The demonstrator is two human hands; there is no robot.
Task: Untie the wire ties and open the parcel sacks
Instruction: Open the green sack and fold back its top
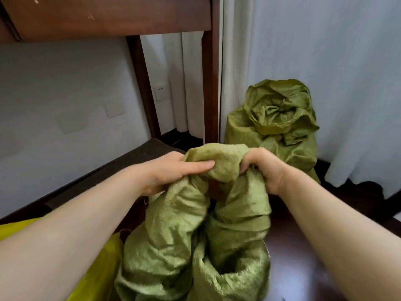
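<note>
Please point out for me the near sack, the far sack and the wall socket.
near sack [171, 235], head view, on its crumpled side.
far sack [274, 109], head view, on its gathered top.
wall socket [160, 92], head view, on its white face plate.

Nothing legible: the near sack, the far sack and the wall socket bear no readable text, label or number.

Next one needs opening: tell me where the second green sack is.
In the head view, the second green sack stands at upper right, against the white curtain, right of the wooden table leg, beyond the right hand gripping the near sack.
</note>
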